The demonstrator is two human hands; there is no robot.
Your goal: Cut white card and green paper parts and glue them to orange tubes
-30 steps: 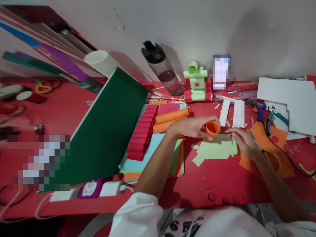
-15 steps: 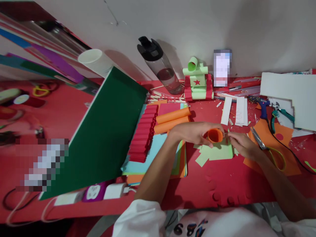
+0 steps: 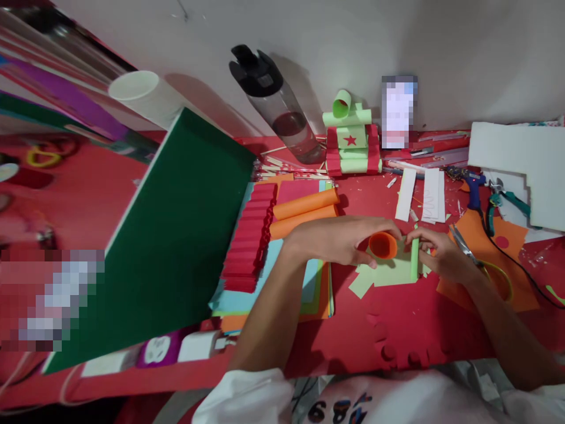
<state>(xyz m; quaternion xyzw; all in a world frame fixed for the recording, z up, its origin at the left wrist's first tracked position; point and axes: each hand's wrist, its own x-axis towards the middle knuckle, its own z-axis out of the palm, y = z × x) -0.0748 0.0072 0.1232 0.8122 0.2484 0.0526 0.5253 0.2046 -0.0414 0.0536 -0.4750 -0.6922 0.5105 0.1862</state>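
Observation:
My left hand [image 3: 348, 240] curls around a short orange paper tube [image 3: 382, 245], whose round open end faces up. Just right of it, the fingers of my right hand [image 3: 441, 250] are closed around the upper part of a slim light-green stick [image 3: 414, 259]. Its tip shows above the fingers; whether it is a pen or rolled paper I cannot tell. Below both hands lie pale green paper pieces [image 3: 388, 272] on the red table [image 3: 353, 341].
Two orange paper rolls [image 3: 304, 204] and pleated red paper [image 3: 249, 235] lie left, beside a leaning green board [image 3: 145, 253]. Behind stand a bottle [image 3: 289, 126] and a green-and-red paper model [image 3: 353, 141]. Scissors [image 3: 468, 247], a glue gun [image 3: 474, 188] and pliers [image 3: 494, 206] lie right.
My right hand has shifted slightly, its fingers now crossing the light-green stick, which shows more clearly. My left hand still holds the orange tube. The camera view has turned a little.

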